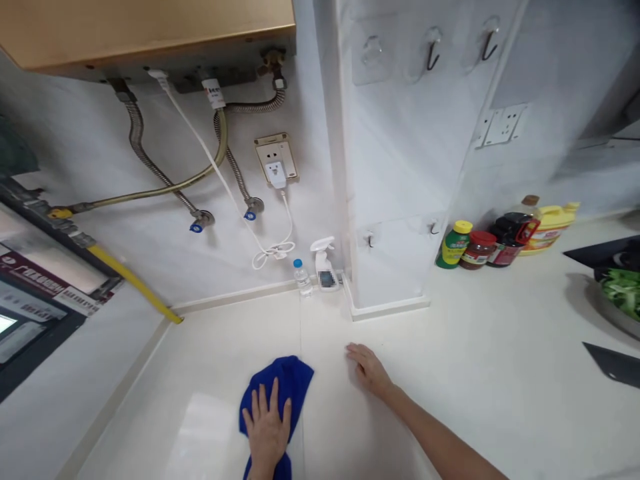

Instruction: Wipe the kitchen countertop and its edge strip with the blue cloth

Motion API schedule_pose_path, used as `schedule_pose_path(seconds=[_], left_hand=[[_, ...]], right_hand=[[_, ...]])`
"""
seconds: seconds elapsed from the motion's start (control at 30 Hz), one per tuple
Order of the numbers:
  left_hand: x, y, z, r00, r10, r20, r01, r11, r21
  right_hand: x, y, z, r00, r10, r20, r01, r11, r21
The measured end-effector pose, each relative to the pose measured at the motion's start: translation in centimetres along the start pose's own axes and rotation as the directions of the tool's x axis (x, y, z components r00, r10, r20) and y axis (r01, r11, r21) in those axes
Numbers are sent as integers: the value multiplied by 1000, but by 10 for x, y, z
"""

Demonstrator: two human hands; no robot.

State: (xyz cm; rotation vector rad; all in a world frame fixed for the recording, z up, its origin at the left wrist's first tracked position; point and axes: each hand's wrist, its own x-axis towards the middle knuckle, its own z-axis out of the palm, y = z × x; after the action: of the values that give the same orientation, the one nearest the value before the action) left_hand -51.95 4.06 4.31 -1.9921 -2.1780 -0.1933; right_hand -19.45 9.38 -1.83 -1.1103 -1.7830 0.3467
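1. Pressing flat on a blue cloth, the left hand lies palm down with its fingers spread and straight; it pinches nothing, only bears on the fabric.
2. The cloth sits bunched on the white countertop, near the bottom edge of the view, with part of it showing above the fingertips and a bit below the wrist.
3. The right hand rests palm down on the bare countertop just to the right of the cloth, not touching it; its fingers are loosely together and hold nothing.
4. At the back, where the countertop meets the wall, a small clear bottle with a blue cap stands upright just beside a white spray bottle.
5. Farther right, against the wall beyond a tiled pillar, stands a row of jars and sauce bottles, next to a yellow oil jug.
6. On the wall above, a white plug sits in a socket, with metal hoses running under a water heater.
7. A bowl of green vegetables shows at the right edge.
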Motion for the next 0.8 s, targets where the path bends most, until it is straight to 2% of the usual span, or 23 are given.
schedule_pose_path(seconds=[0.13, 0.23, 0.4, 0.57, 0.67, 0.8], left_hand=[[-34, 33, -3, 994, 107, -1, -107, 992, -64], [-58, 54, 1, 974, 222, -51, -225, 971, -81], [-85, 100, -2, 879, 464, -107, -473, 876, -94], [-96, 167, -16, 779, 617, -112, -627, 762, -162], [-96, 209, -22, 734, 673, -89, -668, 693, -270], [-82, 253, -28, 668, 743, -44, -693, 599, -400]], right_hand=[[-18, -5, -17, 976, 195, -92, -188, 979, 81], [-52, -10, -46, 941, 299, -156, -295, 954, 49], [-129, -16, -116, 963, 229, -141, -246, 962, -118], [-200, -20, -178, 969, 193, -154, -235, 911, -338], [-228, -25, -198, 976, 161, -144, -208, 875, -438], [-237, -34, -202, 994, 75, -75, -104, 822, -560]])
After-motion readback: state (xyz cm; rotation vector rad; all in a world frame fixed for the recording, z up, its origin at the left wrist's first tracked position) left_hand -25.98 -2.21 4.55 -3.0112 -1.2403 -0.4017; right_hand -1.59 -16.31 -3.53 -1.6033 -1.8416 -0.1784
